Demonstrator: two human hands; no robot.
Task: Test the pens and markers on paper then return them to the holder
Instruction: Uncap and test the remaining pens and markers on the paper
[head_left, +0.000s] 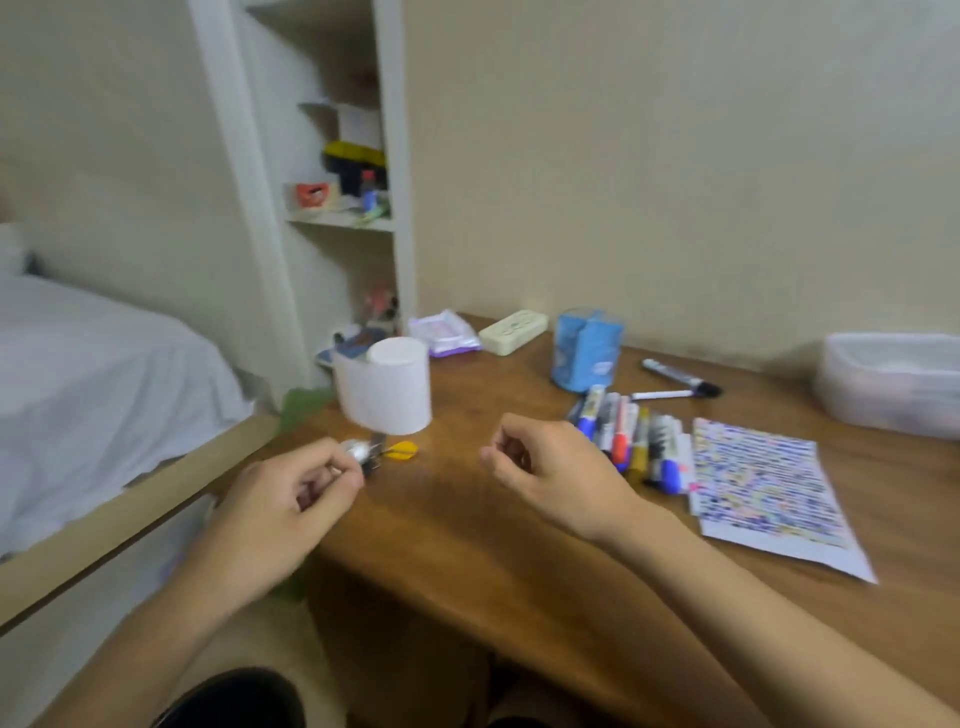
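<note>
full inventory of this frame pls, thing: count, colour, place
holder: 1, blue, back of desk
markers: a bunch, mixed colours, lying left of the paper
loose markers: 2, black-capped, right of holder
paper: 1, white, covered in coloured lines, right side of desk
white roll: 1, left side of desk
white case: 1, back of desk
clear tub: 1, far right
desk: 1, brown wood
left hand: fingers curled, at a small silvery item, blurred
right hand: fingers curled, holding nothing
</note>
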